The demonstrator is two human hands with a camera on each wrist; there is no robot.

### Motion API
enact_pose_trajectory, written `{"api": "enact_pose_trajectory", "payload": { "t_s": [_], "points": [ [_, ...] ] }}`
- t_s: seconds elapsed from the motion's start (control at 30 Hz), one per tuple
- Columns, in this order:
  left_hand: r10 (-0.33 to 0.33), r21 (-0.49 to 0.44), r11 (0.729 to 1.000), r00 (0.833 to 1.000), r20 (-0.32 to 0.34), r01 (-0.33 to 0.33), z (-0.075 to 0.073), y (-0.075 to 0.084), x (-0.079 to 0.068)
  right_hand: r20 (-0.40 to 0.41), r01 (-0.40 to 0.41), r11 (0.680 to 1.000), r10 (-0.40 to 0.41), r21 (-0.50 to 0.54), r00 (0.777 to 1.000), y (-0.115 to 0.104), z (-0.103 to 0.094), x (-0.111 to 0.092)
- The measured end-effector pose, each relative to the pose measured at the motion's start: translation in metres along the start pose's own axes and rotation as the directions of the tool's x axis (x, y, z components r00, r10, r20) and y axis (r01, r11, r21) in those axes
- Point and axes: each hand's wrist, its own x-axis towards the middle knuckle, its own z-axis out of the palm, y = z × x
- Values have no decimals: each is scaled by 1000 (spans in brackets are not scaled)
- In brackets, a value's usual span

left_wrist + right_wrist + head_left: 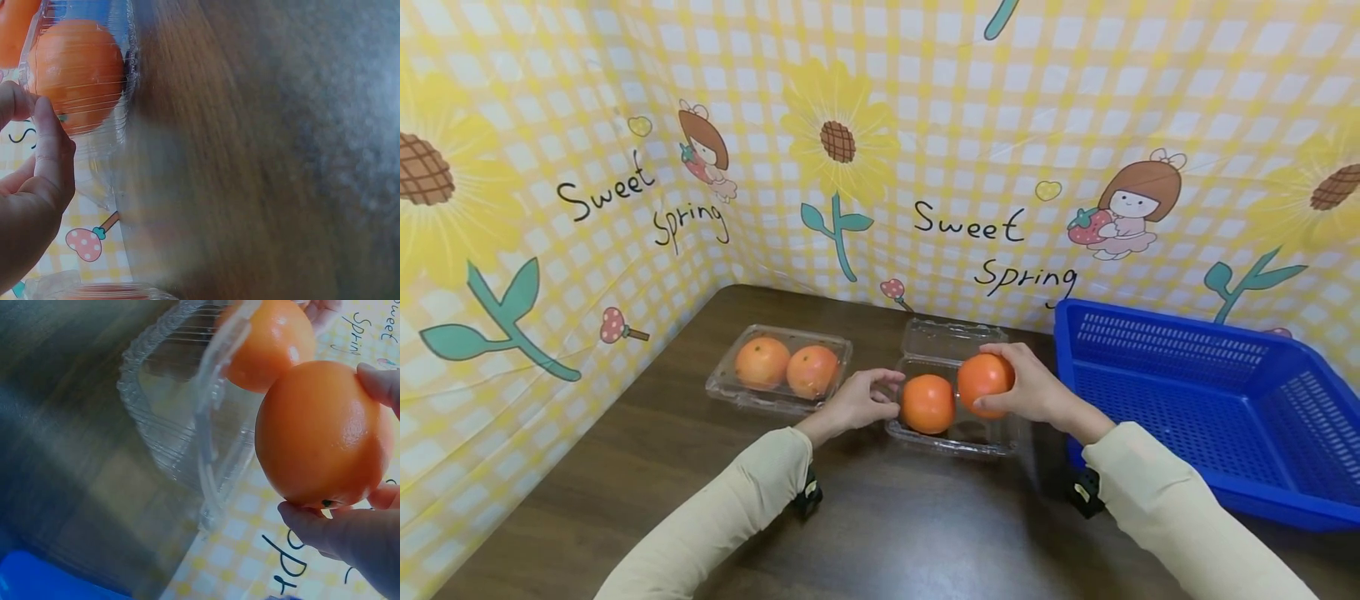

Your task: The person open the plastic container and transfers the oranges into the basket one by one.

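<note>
My right hand [1037,387] grips an orange [983,383] between thumb and fingers, raised over the right half of an open clear plastic clamshell box [955,446]. A second orange [928,404] sits in the left half of that box. At the box's left side is my left hand [857,402], thumb and fingers apart in the head view, fingertips at the rim beside the seated orange. In the right wrist view the held orange [322,434] hangs close to the seated one [272,347], partly covering it.
Left of the open box stands a closed clear clamshell box [718,385] with two oranges inside. A blue plastic basket [1157,400] stands at the right. The dark wooden table [880,517] backs onto a yellow checked cloth [925,125].
</note>
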Motion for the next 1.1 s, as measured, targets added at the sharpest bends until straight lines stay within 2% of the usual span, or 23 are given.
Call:
{"api": "enact_pose_trajectory", "payload": {
  "t_s": [0.23,0.53,0.97,1.1],
  "points": [
    [32,0,999,999,1,-32,-3,-2,-2,23,33,999,-33,-15,999,-11,-16,-4],
    [-5,16,1000,1000,-10,5,-2,1,-4,-5,50,998,-51,-40,999,-18,-48,-21],
    [-15,-9,1000,1000,-1,15,1,1,-2,-96,49,994,-58,-96,994,-24,-102,-46],
    [3,-5,1000,1000,4,-3,1,1,-1,-113,52,993,-64,-102,992,-21,-114,-49]
  ]
}}
